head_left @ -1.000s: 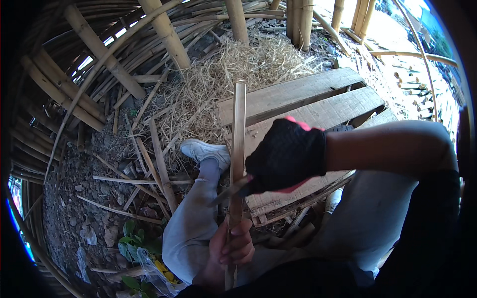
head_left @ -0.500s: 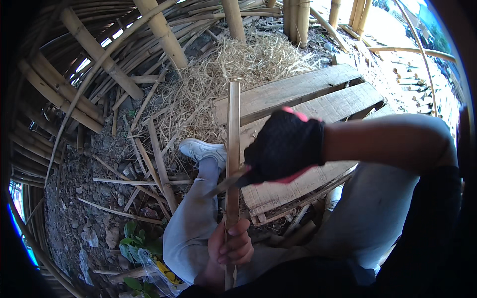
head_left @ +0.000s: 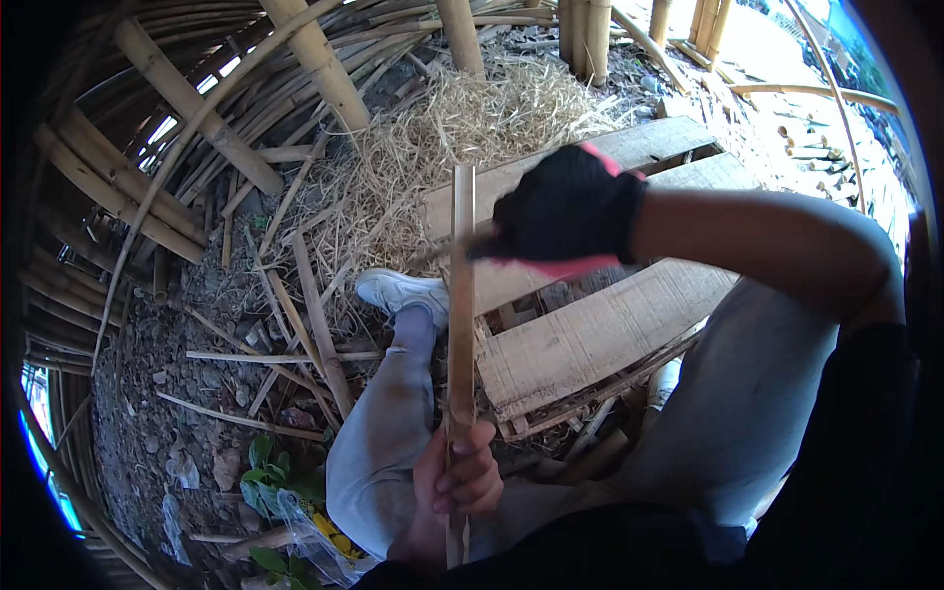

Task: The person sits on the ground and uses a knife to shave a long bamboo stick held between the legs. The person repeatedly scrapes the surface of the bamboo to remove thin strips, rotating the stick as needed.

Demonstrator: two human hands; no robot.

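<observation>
My bare left hand (head_left: 457,472) is closed round the lower part of a split bamboo strip (head_left: 461,324), which points away from me, over my lap. On my right hand (head_left: 565,211) is a black and pink glove. Its fingers grip a knife (head_left: 442,254), whose handle is mostly hidden in the glove. The blade lies across the strip near its far end and sticks out on the left side. Motion blurs the blade a little.
A slatted wooden pallet (head_left: 590,339) lies under and beyond my right arm. Past it is a heap of bamboo shavings (head_left: 501,108). Bamboo poles (head_left: 320,64) lean at the far left, with loose strips (head_left: 320,320) on the stony ground. A plastic bag (head_left: 315,536) and leaves lie near left.
My right hand and the knife have moved away from me along the strip, from its middle toward its far end. My left hand keeps its hold almost unmoved.
</observation>
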